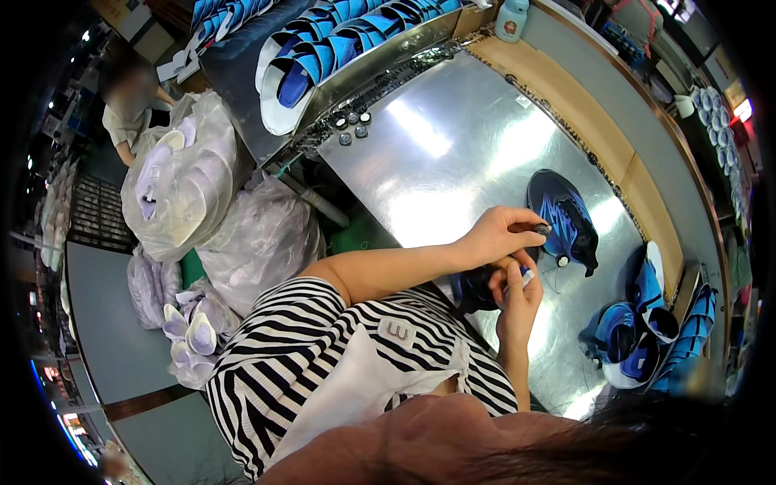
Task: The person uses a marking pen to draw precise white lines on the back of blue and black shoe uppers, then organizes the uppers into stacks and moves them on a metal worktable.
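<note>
My left hand reaches over a shiny metal table and pinches a small black round part between thumb and fingers. My right hand is just below it, holding a small white and blue piece at its fingertips, above a dark blue shoe part near my chest. A blue and black shoe upper lies on the table just beyond both hands.
Several small black round parts lie at the table's far left edge. Rows of blue shoe uppers fill a rack behind. More blue uppers pile at the right. Clear bags of white soles stand at left, with another person beyond.
</note>
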Demonstrator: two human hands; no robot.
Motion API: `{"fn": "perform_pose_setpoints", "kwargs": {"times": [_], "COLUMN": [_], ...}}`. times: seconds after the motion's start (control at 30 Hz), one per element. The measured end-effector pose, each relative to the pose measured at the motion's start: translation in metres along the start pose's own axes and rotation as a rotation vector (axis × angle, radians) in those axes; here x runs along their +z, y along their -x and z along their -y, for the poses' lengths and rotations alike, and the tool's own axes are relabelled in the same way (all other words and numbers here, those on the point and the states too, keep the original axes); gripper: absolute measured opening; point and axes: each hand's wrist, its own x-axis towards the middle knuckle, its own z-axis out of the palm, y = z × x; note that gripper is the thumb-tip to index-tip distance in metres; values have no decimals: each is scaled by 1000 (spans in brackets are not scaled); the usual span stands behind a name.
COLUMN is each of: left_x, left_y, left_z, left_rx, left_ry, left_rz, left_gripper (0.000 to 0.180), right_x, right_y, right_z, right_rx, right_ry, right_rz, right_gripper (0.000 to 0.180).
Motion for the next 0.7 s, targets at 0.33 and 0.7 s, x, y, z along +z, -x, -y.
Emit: {"fn": "perform_pose_setpoints", "kwargs": {"times": [0.33, 0.7], "left_x": [-23, -40], "left_y": [-56, 5], "left_z": [61, 55], "left_rx": [-98, -46], "left_ry": [177, 103], "left_rz": [-17, 128], "left_gripper": [23, 27], "right_x": [2, -64], "right_y": [-2, 25], "right_z": [-31, 23], "right_rx": [-169, -586], "right_ry": [403, 1104], "right_rz": [-112, 133], "right_gripper": [23, 46]}}
